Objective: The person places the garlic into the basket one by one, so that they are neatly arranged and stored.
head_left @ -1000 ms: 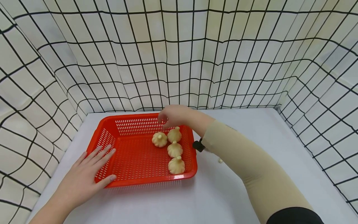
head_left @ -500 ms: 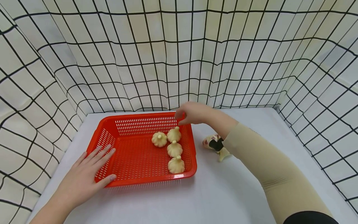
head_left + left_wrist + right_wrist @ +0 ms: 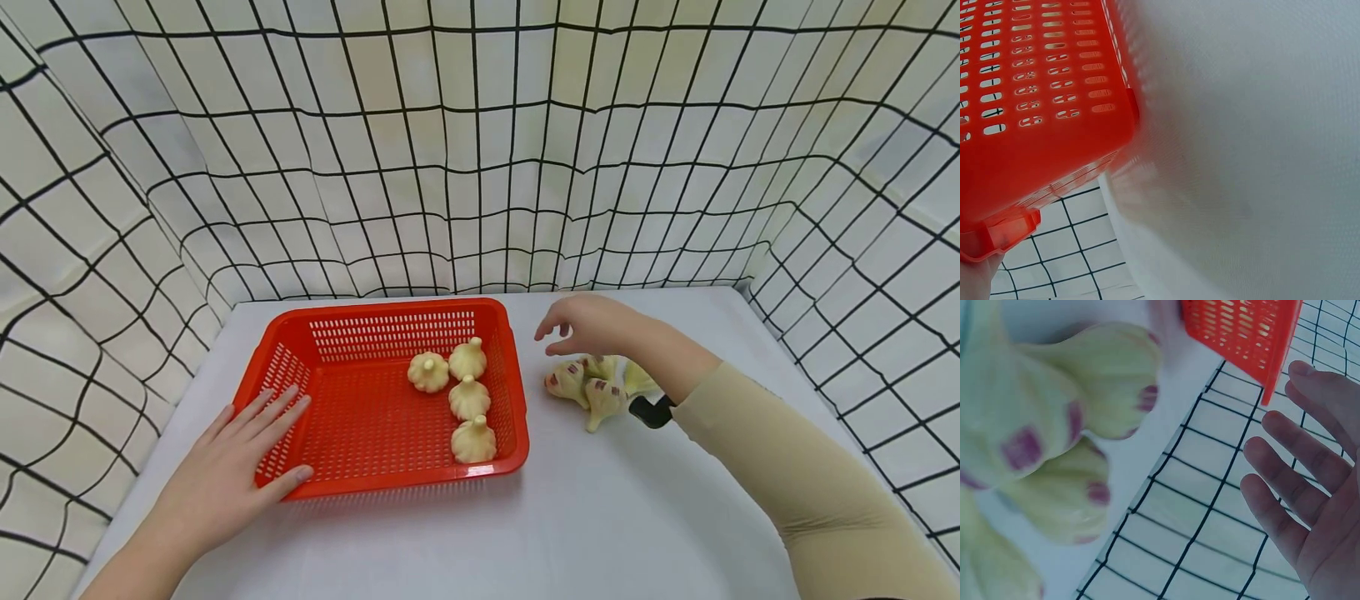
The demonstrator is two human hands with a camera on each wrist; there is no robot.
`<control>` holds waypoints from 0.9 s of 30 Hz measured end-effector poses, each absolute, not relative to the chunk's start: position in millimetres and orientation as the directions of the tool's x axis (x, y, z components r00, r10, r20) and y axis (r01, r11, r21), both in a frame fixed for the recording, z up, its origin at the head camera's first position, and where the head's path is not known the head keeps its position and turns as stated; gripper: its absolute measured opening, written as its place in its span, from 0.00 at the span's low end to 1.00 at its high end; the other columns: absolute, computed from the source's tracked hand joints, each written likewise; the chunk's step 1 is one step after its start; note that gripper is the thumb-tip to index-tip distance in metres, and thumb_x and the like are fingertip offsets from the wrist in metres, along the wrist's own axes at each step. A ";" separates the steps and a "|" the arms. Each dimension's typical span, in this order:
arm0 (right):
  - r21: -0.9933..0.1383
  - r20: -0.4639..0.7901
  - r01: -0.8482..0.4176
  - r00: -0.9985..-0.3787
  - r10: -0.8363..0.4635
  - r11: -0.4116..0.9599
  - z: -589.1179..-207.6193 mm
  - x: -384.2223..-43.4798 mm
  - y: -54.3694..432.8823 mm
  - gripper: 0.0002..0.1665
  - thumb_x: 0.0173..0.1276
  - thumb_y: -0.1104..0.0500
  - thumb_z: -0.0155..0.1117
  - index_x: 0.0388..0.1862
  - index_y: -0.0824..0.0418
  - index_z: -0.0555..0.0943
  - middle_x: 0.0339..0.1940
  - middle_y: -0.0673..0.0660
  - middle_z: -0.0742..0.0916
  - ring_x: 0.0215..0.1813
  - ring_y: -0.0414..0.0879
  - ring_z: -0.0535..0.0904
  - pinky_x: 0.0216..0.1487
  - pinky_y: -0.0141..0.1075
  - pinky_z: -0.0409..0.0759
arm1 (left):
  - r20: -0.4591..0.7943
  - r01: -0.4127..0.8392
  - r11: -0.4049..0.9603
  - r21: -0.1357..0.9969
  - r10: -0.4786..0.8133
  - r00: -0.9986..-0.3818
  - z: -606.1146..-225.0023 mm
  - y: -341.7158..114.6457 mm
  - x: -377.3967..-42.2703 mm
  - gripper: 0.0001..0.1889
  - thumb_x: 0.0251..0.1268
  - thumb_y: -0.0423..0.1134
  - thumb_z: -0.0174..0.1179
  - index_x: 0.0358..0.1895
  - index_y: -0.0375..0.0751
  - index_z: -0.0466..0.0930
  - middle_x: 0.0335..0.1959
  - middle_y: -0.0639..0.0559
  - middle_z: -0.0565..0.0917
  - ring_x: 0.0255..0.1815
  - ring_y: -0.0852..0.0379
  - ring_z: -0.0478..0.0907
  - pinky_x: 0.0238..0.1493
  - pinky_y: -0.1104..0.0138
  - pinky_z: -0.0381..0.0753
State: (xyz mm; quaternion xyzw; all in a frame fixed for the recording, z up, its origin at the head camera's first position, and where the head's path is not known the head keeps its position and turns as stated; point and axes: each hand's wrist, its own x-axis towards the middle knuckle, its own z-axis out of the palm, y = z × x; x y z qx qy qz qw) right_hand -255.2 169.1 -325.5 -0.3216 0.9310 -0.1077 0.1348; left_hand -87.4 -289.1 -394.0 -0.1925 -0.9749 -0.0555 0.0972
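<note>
Nearest, left hand (image 3: pixel 228 467) lies on the left rim of the red basket (image 3: pixel 390 482), fingers spread, thumb at the near edge; worth keeping it there, light pressure should stop the basket sliding. Inside, garlic bulbs (image 3: pixel 473 440): three in a column along the right wall, one just left of the far one; the bare left part of the floor looks like the easier place to set another. On the white counter (image 3: pixel 450 542), right of the basket, purple-marked bulbs (image 3: pixel 604 400) sit bunched and touching. Step in hand looks like fetching one of these: best to come down from above, pinch one round body, part it from its neighbours, lift well over the rim. Right hand (image 3: pixel 596 325) hangs just beyond that bunch, fingers bent and a bit apart, pinching nothing, apart from the bulbs in the right wrist view. Farthest, black net (image 3: pixel 550 104) against a pale wall. Versus half a second ago: left hand, basket and its four bulbs unchanged; right hand has shifted from the basket's far right corner out over the counter, and the bunch, mostly hidden then, shows more fully.
</note>
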 end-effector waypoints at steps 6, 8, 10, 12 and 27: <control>-0.319 -0.175 -0.561 -0.757 -0.630 0.763 -337.9 -240.2 204.6 0.13 0.66 0.53 0.70 0.50 0.48 0.87 0.48 0.47 0.86 0.48 0.45 0.81 0.49 0.41 0.81 | 0.205 0.382 0.921 0.072 0.361 -0.910 -393.6 -288.1 -87.8 0.47 0.59 0.64 0.63 0.79 0.53 0.54 0.76 0.43 0.63 0.75 0.37 0.57 0.75 0.62 0.19; -0.330 -0.164 -0.567 -0.753 -0.637 0.755 -343.6 -236.2 215.3 0.13 0.67 0.54 0.69 0.49 0.50 0.88 0.49 0.48 0.86 0.48 0.46 0.81 0.49 0.43 0.81 | 0.205 0.381 0.922 0.072 0.360 -0.910 -393.6 -288.3 -87.8 0.47 0.59 0.64 0.63 0.79 0.52 0.55 0.76 0.43 0.63 0.75 0.37 0.57 0.75 0.62 0.19; -0.335 -0.152 -0.566 -0.756 -0.636 0.753 -348.1 -231.4 224.9 0.13 0.67 0.55 0.68 0.49 0.50 0.88 0.49 0.49 0.86 0.48 0.47 0.81 0.49 0.43 0.81 | 0.204 0.380 0.922 0.074 0.359 -0.911 -393.7 -288.6 -87.7 0.47 0.59 0.64 0.64 0.79 0.51 0.56 0.76 0.43 0.63 0.75 0.37 0.57 0.75 0.62 0.19; -0.337 -0.148 -0.560 -0.762 -0.630 0.757 -352.0 -226.3 232.3 0.13 0.66 0.54 0.69 0.49 0.49 0.88 0.49 0.48 0.85 0.48 0.47 0.81 0.49 0.43 0.80 | 0.203 0.379 0.922 0.075 0.358 -0.911 -393.9 -288.9 -87.6 0.47 0.59 0.64 0.64 0.79 0.51 0.57 0.76 0.43 0.63 0.75 0.37 0.57 0.75 0.61 0.20; -0.266 -0.153 -0.562 -0.777 -0.610 0.783 -372.8 -202.1 243.8 0.17 0.63 0.52 0.73 0.51 0.45 0.86 0.58 0.49 0.81 0.60 0.50 0.77 0.58 0.50 0.79 | 0.211 0.386 0.920 0.070 0.365 -0.907 -394.6 -289.3 -87.9 0.46 0.60 0.64 0.63 0.78 0.50 0.57 0.76 0.43 0.63 0.75 0.38 0.56 0.76 0.61 0.20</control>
